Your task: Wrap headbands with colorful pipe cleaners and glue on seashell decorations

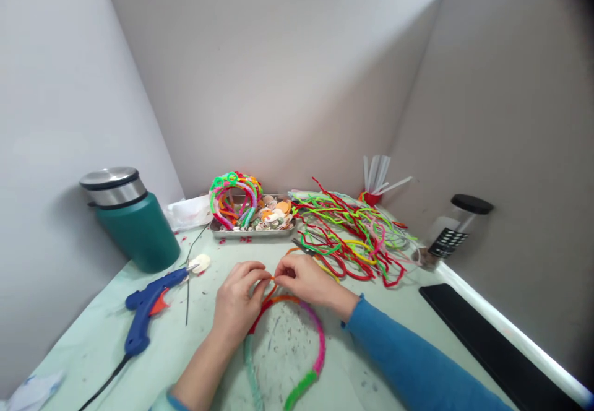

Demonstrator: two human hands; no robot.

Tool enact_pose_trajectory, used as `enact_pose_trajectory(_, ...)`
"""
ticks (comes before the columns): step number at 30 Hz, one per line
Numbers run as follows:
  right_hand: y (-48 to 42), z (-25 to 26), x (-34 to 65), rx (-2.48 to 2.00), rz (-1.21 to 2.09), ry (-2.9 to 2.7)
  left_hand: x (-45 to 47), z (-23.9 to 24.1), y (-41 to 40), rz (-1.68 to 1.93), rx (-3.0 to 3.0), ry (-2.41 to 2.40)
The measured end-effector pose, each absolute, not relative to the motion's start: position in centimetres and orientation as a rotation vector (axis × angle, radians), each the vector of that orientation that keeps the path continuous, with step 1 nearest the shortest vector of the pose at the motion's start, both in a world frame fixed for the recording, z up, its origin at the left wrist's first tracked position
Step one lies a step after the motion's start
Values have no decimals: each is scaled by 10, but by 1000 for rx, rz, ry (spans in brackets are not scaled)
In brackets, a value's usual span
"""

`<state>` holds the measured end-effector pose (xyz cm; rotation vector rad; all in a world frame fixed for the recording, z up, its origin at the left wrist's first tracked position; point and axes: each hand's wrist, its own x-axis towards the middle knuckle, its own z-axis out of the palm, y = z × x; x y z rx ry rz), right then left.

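Observation:
Both hands meet over the table at the top of a headband (320, 337) wrapped in coloured pipe cleaner: teal, red, orange, purple, pink and green. My left hand (240, 296) pinches an orange pipe cleaner (273, 287) between thumb and finger. From the other side my right hand (301, 276) is closed on the same orange strand, its fingertips nearly touching the left ones. The strand lies just above the orange stretch of the band. Part of the band's left side is hidden behind my left hand.
A blue glue gun (148, 306) lies at left near a green bottle (134, 231). Behind are a metal tray (253, 233) with finished headbands (234, 197), a heap of pipe cleaners (352, 225) and scissors (304, 248). At right stand a black-lidded jar (452, 231) and a black strip (482, 337).

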<state>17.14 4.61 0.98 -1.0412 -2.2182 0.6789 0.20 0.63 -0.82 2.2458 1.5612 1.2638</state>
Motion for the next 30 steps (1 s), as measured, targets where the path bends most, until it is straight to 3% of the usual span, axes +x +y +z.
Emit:
enact_pose_trajectory(4,43,8,167,-1068,596,-2113,0,-7,11,1270,2157,1598)
enact_pose_trajectory(7,36,7,160,-1058,616,-1955,-1,-8,14,1211,1750,1497)
enact_pose_trajectory(11,29,6,149,-987,942,-1690,2,-9,12,1141,1239,1266)
enact_pose_trajectory(15,31,3,146,-953,1140,-1561,5,-6,9,1127,1155,1227)
enact_pose_trajectory(22,38,3,161,-936,517,-2011,3,-6,8,1155,1887,1639)
enact_pose_trajectory(30,40,4,170,-915,315,-2287,0,-10,7,1108,2216,1673)
